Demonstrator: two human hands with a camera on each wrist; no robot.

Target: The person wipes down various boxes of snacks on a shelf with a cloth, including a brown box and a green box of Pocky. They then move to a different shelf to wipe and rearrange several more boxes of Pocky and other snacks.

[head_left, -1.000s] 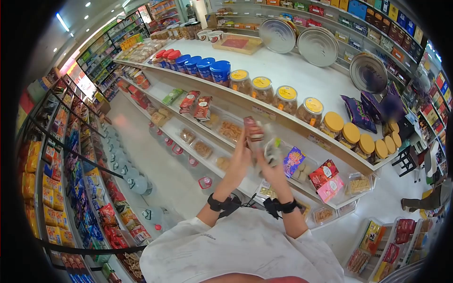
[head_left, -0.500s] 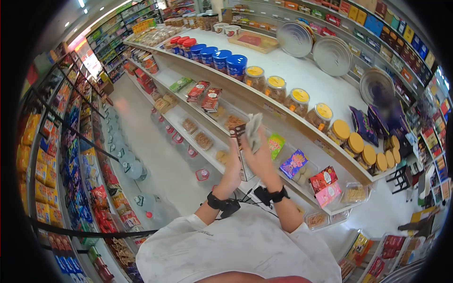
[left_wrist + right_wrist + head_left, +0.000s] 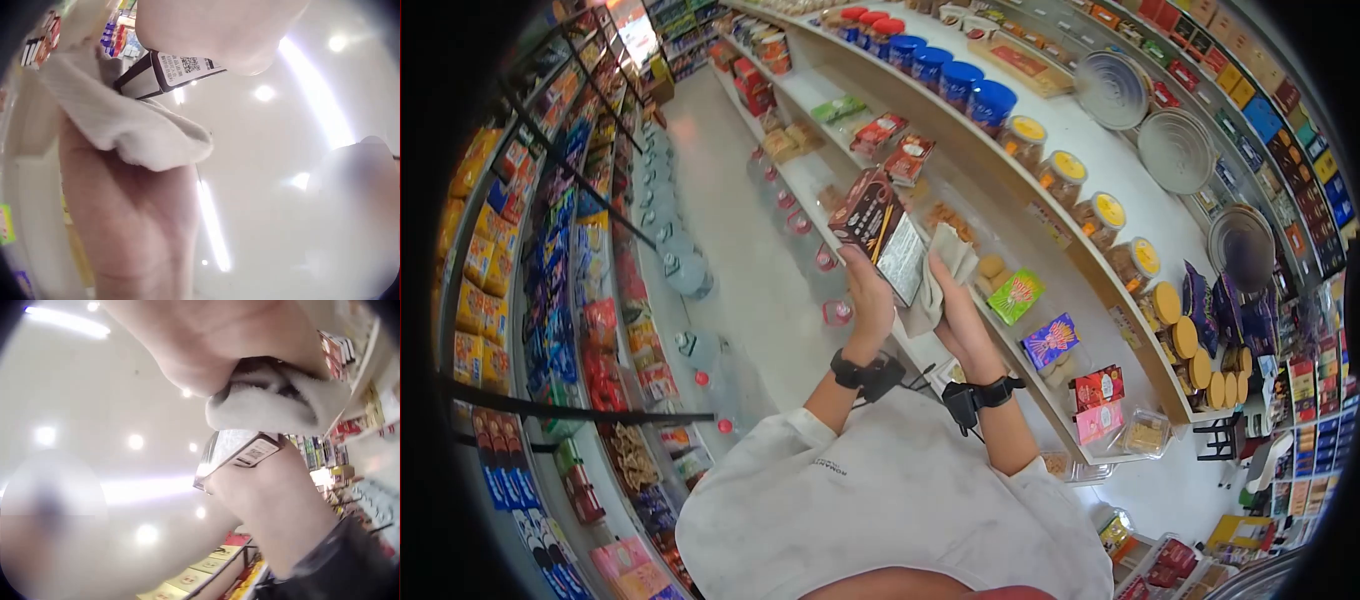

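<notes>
My left hand (image 3: 870,305) grips a dark brown snack box (image 3: 868,218) by its lower left edge, and the box is tilted up with printed faces showing. A pale grey cloth (image 3: 948,270) is bunched in my right hand (image 3: 965,318), thumb on top of it, right at the box's right side. In the left wrist view the cloth (image 3: 137,131) folds over the right palm, close to the box's end with its QR label (image 3: 187,65). The right wrist view has the cloth (image 3: 269,409) just above the box (image 3: 237,450). My left fingertips are partly hidden.
Below the hands, a shelf (image 3: 1040,405) carries snack boxes, including a green box (image 3: 1015,297) and a purple box (image 3: 1052,340). Yellow-lidded jars (image 3: 1065,180) line the upper counter. Water bottles (image 3: 685,270) stand along the aisle by the left rack.
The box has turned so its broad printed side shows, and the hands have moved apart a little. The cloth has gone from above the box to its right side. The head view has shifted.
</notes>
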